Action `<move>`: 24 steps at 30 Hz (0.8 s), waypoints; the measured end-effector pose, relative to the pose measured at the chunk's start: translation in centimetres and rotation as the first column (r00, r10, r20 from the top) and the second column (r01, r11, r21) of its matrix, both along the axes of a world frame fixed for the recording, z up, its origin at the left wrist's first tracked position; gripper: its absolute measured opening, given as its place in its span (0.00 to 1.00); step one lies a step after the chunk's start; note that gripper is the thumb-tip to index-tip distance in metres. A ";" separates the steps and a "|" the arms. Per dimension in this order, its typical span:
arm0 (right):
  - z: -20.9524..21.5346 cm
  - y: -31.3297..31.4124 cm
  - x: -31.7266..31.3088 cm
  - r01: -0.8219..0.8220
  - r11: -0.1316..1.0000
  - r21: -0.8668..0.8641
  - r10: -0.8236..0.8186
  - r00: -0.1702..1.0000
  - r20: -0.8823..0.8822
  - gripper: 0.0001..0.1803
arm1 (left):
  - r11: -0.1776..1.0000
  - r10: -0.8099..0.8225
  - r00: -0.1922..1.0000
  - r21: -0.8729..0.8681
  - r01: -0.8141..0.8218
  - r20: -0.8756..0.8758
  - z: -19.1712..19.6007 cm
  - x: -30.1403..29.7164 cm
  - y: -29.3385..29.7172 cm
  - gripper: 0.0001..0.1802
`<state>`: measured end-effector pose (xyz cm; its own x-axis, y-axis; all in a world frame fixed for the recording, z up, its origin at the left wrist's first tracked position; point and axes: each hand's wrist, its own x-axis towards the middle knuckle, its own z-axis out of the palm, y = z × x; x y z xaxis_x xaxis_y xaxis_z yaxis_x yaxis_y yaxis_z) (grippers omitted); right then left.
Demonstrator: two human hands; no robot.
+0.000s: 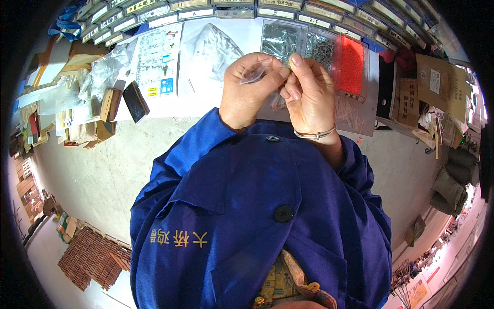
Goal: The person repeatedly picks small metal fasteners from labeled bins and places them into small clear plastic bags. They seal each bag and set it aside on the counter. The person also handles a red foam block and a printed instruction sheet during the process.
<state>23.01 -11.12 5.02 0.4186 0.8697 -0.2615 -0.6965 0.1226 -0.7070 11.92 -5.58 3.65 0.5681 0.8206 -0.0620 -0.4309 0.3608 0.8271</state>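
Over the table's near edge, my left hand [247, 92] is closed on a small clear plastic bag [253, 75], which shows between thumb and fingers. Close against it, my right hand [313, 95] has its thumb and fingers pinched together at the bag's right end. Whatever lies between those fingertips is too small to make out. Just beyond the hands stand a clear tray of shiny silvery pieces [280, 41], a tray of small dark metal pieces [320, 50] and a tray of bright red pieces [352, 64]. A bundle of clear plastic bags [212, 45] lies behind my left hand.
Rows of labelled drawers [234, 14] line the table's back. On the left are a printed sheet [158, 59], a black phone [135, 102], a wooden block [110, 104] and crumpled clear plastic [108, 72]. Cardboard boxes [440, 85] stand at the right.
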 end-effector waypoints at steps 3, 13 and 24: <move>0.0 0.0 0.0 -0.004 1.000 0.000 0.004 1.000 -0.017 0.09 | 0.999 0.027 1.000 -0.022 -0.027 -0.007 -0.2 0.2 -0.2 0.05; -0.4 0.1 -0.3 0.022 1.000 0.019 -0.022 1.000 0.010 0.08 | 0.998 0.039 0.999 -0.049 -0.039 0.008 -0.7 0.2 0.0 0.05; -0.4 0.1 -0.2 0.037 0.999 0.022 -0.036 0.999 -0.021 0.08 | 0.997 0.064 0.998 -0.033 -0.063 0.008 -0.2 0.4 -0.3 0.07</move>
